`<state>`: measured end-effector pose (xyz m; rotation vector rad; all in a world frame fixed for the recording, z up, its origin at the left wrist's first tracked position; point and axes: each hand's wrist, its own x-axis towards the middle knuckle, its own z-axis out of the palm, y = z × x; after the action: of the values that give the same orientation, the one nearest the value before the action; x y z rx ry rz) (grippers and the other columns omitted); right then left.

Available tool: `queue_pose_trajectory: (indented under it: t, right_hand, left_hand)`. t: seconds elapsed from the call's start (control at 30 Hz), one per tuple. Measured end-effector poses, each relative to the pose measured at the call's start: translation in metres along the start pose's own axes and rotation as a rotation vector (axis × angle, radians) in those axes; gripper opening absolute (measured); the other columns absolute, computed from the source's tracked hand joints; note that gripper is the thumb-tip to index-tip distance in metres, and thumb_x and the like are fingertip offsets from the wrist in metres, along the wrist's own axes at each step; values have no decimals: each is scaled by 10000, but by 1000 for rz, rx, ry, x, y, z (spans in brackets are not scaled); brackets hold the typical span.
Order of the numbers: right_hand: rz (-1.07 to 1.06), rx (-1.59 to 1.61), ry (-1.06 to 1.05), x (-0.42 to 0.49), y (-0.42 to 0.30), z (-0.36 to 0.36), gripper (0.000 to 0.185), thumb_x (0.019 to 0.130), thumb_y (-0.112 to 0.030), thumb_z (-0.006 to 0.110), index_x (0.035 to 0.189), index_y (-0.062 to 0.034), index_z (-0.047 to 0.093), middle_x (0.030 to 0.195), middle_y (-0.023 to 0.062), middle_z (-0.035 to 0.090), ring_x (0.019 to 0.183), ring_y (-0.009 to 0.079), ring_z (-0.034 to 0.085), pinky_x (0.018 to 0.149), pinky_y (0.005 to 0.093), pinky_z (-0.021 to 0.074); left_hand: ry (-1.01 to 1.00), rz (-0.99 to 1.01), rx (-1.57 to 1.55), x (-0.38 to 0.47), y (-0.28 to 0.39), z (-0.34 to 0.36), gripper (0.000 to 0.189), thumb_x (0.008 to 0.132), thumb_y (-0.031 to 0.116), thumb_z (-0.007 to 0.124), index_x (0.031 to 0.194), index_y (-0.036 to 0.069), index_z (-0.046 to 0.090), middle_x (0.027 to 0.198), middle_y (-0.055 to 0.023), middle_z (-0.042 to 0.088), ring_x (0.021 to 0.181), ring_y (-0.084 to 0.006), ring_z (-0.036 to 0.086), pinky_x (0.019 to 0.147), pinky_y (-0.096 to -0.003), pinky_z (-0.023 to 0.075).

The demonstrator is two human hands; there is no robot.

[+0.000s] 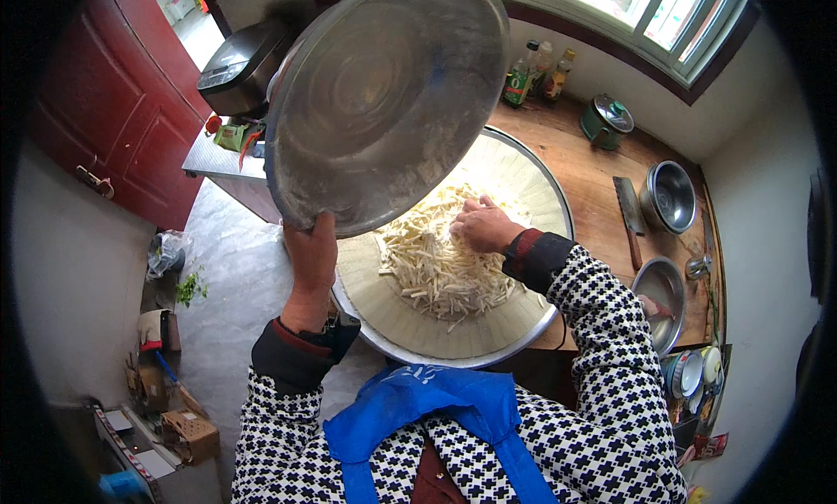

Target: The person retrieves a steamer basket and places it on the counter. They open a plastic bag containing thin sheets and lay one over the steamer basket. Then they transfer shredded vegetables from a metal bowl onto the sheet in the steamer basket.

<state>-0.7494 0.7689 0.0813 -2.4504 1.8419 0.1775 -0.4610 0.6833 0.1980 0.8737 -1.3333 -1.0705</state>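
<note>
My left hand grips the near rim of a large round metal basin, which is tilted up with its hollow side towards me. Its floor has a dusty, whitish look. Below and to the right, my right hand rests in a heap of pale cut strips dusted with white powder; whether its curled fingers hold any strips is hidden. The heap lies on a round steamer cloth inside a wide metal steamer tray. The tilted basin hides the tray's far left part.
On the wooden counter are sauce bottles, a small green pot, a cleaver, stacked metal bowls and a basin holding meat. A rice cooker stands at the left, near a red door.
</note>
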Motion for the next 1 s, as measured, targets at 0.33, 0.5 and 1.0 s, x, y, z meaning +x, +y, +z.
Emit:
queue_pose_trajectory:
  t: [0.33, 0.5, 1.0]
  right_hand:
    - [5, -137, 248, 1, -13, 11, 153, 835, -226, 525, 837, -180, 671, 813, -19, 640, 953, 221, 528, 769, 400, 396]
    - [-30, -55, 116, -3, -13, 12, 138, 774, -185, 534, 769, -155, 669, 784, 13, 645, 955, 233, 536, 788, 400, 393]
    - [180, 292, 112, -12, 7, -125, 192, 879, -221, 516, 843, -88, 651, 768, 178, 632, 709, 404, 595, 630, 440, 491]
  left_hand:
    - [19, -54, -74, -1, -5, -2, 383, 798, 13, 543, 1175, -51, 514, 1127, -109, 596, 1011, -187, 564, 909, -290, 423]
    - [-13, -103, -7, -2, -14, -6, 424, 784, 22, 541, 1200, -46, 496, 1157, -111, 578, 1039, -204, 557, 936, -301, 410]
    - [-20, -400, -109, 0, -30, -11, 659, 728, -107, 485, 1368, 14, 377, 1276, -109, 514, 1142, -208, 509, 977, -304, 390]
